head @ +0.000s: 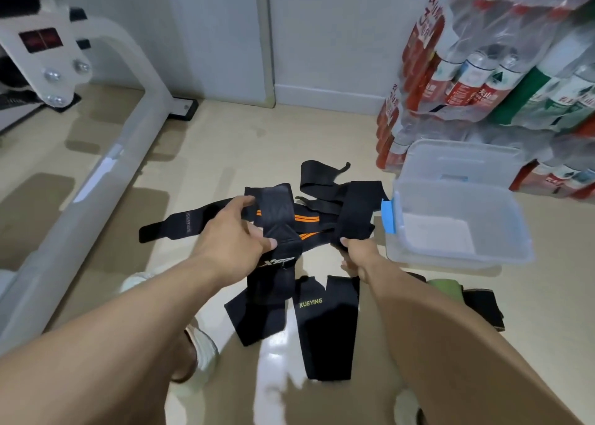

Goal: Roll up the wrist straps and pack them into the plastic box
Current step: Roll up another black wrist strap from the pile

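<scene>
A tangle of black wrist straps (289,231) lies in a loose heap on the pale floor (225,141), none yet rolled, as a person bends over the pile. The left hand (235,234) pinches one broad dark strap (277,215) between thumb and fingers, lifting it clear of an orange-striped strap (306,220) beneath. The right hand (359,254) grips the lower end of another black strap (355,212), fingers curled round it.

Judging by the heap, the work is at its opening step: picking a single strap out of the tangle. The next move calls for freeing one strap fully, laying it straight and winding it tight from one end.

The clear plastic box (512,231) waits just right of the pile, open and apparently empty, a blue latch (388,215) on its near wall and its lid (460,160) behind.

A flat strap (325,325) nearer the person reads "XUEYING" in yellow-green; another shows a partial logo, not fully legible. Shrink-wrapped bottled water (483,80) with red and green Chinese labels is stacked behind the box. A white machine frame (106,167) runs along the left.
</scene>
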`<state>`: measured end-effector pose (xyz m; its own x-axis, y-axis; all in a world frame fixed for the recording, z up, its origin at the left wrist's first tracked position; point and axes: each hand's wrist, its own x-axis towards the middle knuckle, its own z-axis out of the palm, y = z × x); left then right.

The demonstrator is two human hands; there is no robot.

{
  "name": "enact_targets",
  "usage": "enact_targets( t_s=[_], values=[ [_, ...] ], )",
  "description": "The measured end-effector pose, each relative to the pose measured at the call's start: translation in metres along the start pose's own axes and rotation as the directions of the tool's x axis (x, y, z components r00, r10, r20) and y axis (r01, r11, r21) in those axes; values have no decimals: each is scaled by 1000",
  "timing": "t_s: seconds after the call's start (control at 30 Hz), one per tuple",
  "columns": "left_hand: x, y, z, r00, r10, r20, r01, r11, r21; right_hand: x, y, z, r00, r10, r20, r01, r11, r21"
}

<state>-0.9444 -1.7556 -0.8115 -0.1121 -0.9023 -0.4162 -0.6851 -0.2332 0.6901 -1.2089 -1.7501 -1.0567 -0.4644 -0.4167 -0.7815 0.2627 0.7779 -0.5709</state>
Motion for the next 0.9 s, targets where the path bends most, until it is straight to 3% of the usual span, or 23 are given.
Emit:
enact_targets(
  t_s=[0.1,0.17,0.2,0.27,0.4,0.47,0.57,0.6,0.73,0.9],
  values=[
    [-1,1,0,1000,-6,4,6,1000,-2,-29,-3,6,1000,-23,15,23,1000,-20],
    [-3,2,-3,1000,-4,-1,4,1000,-4,-49,-8,9,979,-205,-13,194,944,-266],
    [-4,2,-6,1000,-4,-7,4,1000,-4,-62,-14,9,944,-329,4,303,862,-406],
    [-5,3,-11,999,-10,-30,9,1000,-21,-84,-32,8,837,-544,54,470,667,-578],
    [-15,10,-25,995,-15,-99,5,995,-96,-138,-98,-16,569,-819,73,644,389,-659],
    [-20,14,-31,992,-19,-122,2,990,-138,-172,-137,-37,468,-881,71,720,333,-608],
    [-27,20,-37,990,4,-139,-34,976,-216,-229,-180,-65,375,-927,19,823,323,-468],
    [-31,24,-38,989,12,-150,-47,971,-233,-247,-191,-72,377,-926,14,851,340,-399],
    [-50,39,-42,977,72,-200,-127,952,-278,-304,-209,-93,504,-863,47,863,500,-69],
    [-67,45,-52,965,96,-243,-169,939,-300,-335,-188,-96,670,-737,91,719,674,168]
  ],
)
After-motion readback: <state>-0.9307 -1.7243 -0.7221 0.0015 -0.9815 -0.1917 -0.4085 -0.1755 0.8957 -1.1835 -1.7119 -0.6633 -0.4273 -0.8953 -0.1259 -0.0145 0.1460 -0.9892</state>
